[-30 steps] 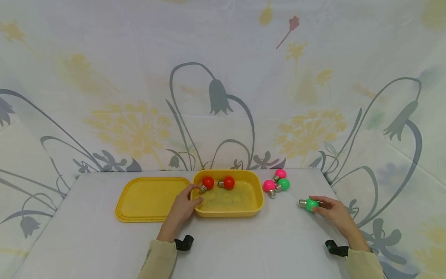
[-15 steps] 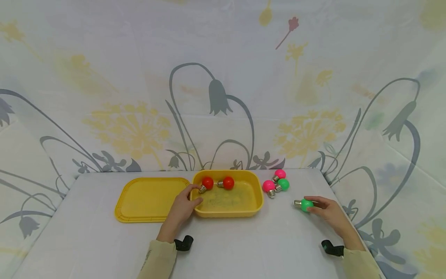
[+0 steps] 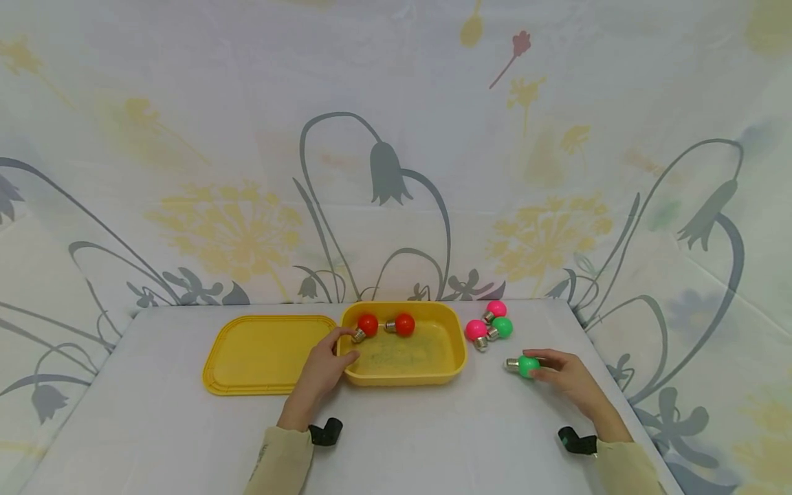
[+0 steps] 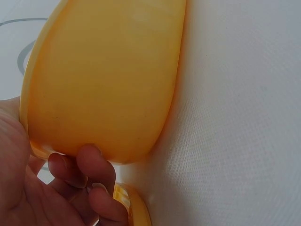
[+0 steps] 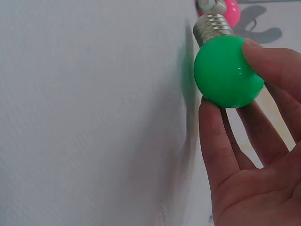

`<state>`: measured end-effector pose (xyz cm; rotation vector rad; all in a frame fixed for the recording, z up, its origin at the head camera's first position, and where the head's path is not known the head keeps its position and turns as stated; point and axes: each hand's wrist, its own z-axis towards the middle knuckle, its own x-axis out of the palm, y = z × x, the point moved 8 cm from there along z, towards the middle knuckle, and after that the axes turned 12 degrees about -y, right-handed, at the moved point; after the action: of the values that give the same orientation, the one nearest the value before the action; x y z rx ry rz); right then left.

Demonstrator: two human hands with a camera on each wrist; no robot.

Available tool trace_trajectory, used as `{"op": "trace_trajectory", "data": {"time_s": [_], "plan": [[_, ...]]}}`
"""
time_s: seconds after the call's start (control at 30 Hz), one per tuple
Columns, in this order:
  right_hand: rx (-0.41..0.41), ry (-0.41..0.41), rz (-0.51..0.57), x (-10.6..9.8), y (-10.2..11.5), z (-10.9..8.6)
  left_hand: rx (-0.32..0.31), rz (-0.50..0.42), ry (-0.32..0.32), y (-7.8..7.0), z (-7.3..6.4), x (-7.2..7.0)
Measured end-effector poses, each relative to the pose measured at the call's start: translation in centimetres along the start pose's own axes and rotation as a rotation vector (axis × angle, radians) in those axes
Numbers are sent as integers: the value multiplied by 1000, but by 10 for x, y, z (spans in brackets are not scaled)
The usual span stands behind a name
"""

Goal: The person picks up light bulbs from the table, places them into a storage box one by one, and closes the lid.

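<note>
My right hand pinches a green light bulb by its round globe, the metal screw base pointing left. In the right wrist view the thumb lies on one side of the green globe, fingertips on the other. My left hand grips the left end of a yellow plastic box. The left wrist view shows its fingers curled against the outside of the box wall. Inside the box lie two red bulbs, side by side near the back wall.
Right of the box, two pink bulbs and another green bulb lie grouped on the white table. A flat yellow lid lies left of the box. Patterned cloth rises behind the table.
My right hand has moved left with the green bulb, nearer the box. The left hand, the box and the other bulbs have stayed in place.
</note>
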<state>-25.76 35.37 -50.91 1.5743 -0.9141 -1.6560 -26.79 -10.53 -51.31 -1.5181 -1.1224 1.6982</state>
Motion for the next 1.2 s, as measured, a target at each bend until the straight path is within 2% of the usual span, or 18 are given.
{"op": "trace_trajectory", "data": {"time_s": [0.3,0.8,1.2], "plan": [[-31,44,7,17,11,0,-3,3,3,0,-1,0],[-72,60,-7,23,28,4,-9,10,3,-1,-2,0],[-133,111,56,35,51,4,-9,6,10,-1,-2,0]]}}
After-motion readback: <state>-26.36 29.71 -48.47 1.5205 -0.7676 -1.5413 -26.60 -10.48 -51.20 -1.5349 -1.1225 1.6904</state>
